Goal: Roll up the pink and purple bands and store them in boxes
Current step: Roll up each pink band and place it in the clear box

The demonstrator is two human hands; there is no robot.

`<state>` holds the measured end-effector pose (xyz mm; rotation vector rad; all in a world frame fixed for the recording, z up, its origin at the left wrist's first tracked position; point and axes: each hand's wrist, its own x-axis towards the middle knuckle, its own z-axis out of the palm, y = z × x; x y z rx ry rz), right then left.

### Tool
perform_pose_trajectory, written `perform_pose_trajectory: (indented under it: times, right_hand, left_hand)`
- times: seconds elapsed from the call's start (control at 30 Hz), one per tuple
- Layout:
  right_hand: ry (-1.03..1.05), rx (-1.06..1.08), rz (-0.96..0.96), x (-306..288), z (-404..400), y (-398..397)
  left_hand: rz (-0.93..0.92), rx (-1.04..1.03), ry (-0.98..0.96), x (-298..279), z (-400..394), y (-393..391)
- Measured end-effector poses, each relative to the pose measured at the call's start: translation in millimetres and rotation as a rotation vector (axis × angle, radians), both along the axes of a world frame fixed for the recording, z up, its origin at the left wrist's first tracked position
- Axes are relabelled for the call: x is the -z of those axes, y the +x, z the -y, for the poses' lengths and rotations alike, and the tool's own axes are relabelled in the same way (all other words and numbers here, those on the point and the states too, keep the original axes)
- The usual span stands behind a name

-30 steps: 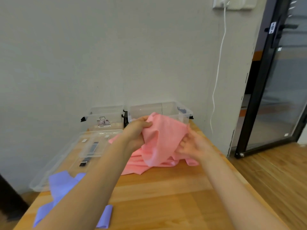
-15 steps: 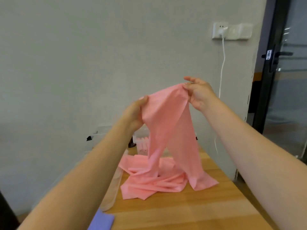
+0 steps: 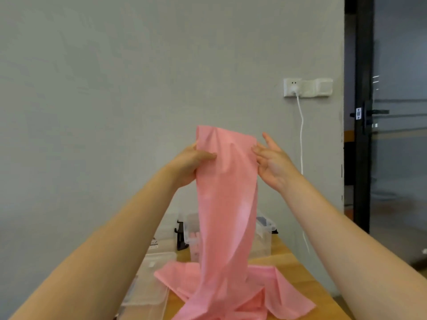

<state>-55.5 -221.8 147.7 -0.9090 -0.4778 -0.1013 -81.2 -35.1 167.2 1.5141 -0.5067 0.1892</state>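
Note:
A long pink band (image 3: pixel 227 204) hangs upright in front of me, its lower part piled in folds on the wooden table (image 3: pixel 288 257). My left hand (image 3: pixel 190 165) grips the band's left edge near the top, thumb across the front. My right hand (image 3: pixel 272 162) touches the band's right edge with fingers spread and mostly straight. A clear box (image 3: pixel 263 239) behind the band holds pink rolls. The purple band is out of view.
A second clear box (image 3: pixel 165 239) stands left of the first, with black latches between them. Clear lids (image 3: pixel 150 280) lie on the table's left side. A white cable (image 3: pixel 301 146) hangs from a wall socket. A glass door frame (image 3: pixel 361 112) stands at the right.
The view tilted up. Both hands lifted the pink band's end higher and spread it flat; my right hand loosened from a pinch to spread fingers at the edge.

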Motion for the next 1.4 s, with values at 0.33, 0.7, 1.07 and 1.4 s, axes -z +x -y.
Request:
perform_pose_trajectory:
  times: [0.33, 0.7, 1.07, 1.4]
  right_hand:
    - [-0.217, 0.189, -0.009, 63.5, -3.2, -3.9]
    - [-0.438, 0.126, 0.132, 111.2, 0.4, 1.1]
    - [-0.221, 0.112, 0.241, -17.9, 8.0, 31.4]
    - [-0.224, 0.065, 0.113, 17.7, 2.0, 38.9]
  left_hand:
    - [-0.263, 0.077, -0.188, 73.6, -11.4, -8.3]
    - [-0.105, 0.116, -0.352, 199.5, 12.5, -20.1]
    - [0.204, 0.041, -0.180, -1.8, 0.8, 24.5]
    - [-0.105, -0.010, -0.240, 66.4, 11.0, 22.4]
